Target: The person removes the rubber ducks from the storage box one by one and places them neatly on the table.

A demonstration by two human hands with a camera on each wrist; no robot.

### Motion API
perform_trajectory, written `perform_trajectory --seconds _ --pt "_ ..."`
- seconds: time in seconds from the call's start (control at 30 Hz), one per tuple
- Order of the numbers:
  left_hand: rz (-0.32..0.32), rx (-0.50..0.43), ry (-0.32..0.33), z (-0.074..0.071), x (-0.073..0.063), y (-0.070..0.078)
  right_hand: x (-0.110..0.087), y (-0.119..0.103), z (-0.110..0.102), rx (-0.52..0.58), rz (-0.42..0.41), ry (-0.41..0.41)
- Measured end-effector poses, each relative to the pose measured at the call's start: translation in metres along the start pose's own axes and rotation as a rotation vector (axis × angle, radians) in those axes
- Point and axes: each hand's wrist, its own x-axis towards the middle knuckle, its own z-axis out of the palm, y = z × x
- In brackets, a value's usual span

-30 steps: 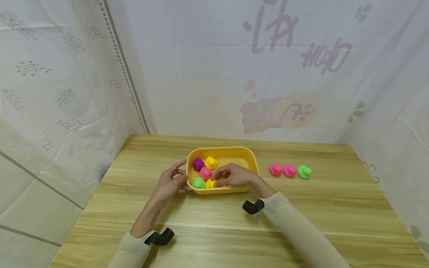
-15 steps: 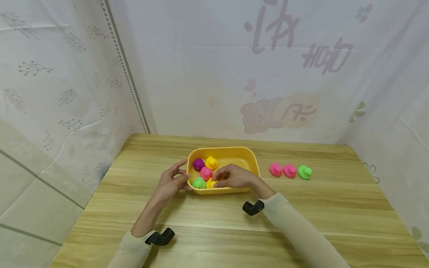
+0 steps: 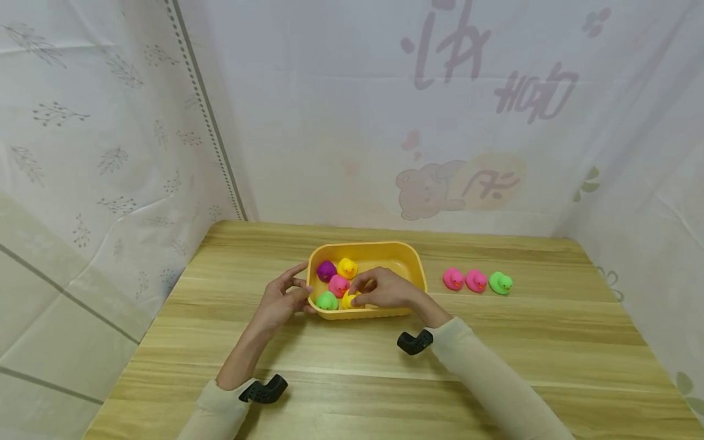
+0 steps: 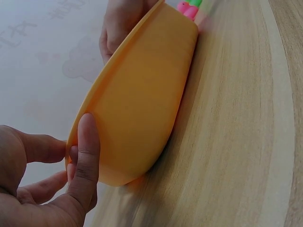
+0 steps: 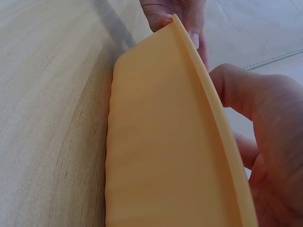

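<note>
A yellow plastic tub (image 3: 407, 260) stands on the wooden table. My left hand (image 3: 279, 302) grips its left end, thumb and fingers on either side of the rim, as the left wrist view shows. My right hand (image 3: 387, 288) reaches into the tub and pinches a yellow rubber duck (image 3: 348, 300) near the front wall; its fingers partly cover the duck. Close by in the tub sit a green duck (image 3: 327, 300), a pink duck (image 3: 339, 285), a purple duck (image 3: 327, 271) and another yellow duck (image 3: 348, 268). In the right wrist view the tub wall hides the ducks.
Right of the tub, two pink ducks, the nearer one (image 3: 453, 278) and its neighbour (image 3: 476, 280), stand in a row with a green duck (image 3: 501, 283). The wooden table (image 3: 352, 379) ends at printed cloth (image 3: 319, 140) behind and at the sides.
The pinched yellow duck has shifted slightly right, away from the green duck, and more of it shows. My left hand keeps its place on the tub.
</note>
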Motion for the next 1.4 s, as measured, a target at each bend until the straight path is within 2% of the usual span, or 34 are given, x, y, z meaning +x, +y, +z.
perform_trajectory --seconds 0.2,0.7,1.03,1.2,1.4 --pt "-0.001 -0.011 -0.005 0.000 -0.001 0.000 -0.002 0.001 -0.001 0.077 0.031 0.025" --pt "-0.012 0.001 0.001 0.000 -0.001 0.000 -0.010 0.005 -0.006 0.197 -0.014 0.084" --pt "0.000 -0.003 -0.006 -0.001 -0.001 0.000 -0.018 0.004 -0.015 0.318 -0.043 0.085" --pt "-0.002 0.000 -0.007 -0.001 -0.002 0.000 -0.021 0.005 -0.018 0.308 -0.061 0.092" --pt "-0.004 -0.005 -0.006 0.000 -0.001 0.000 -0.029 0.003 -0.023 0.244 -0.033 0.135"
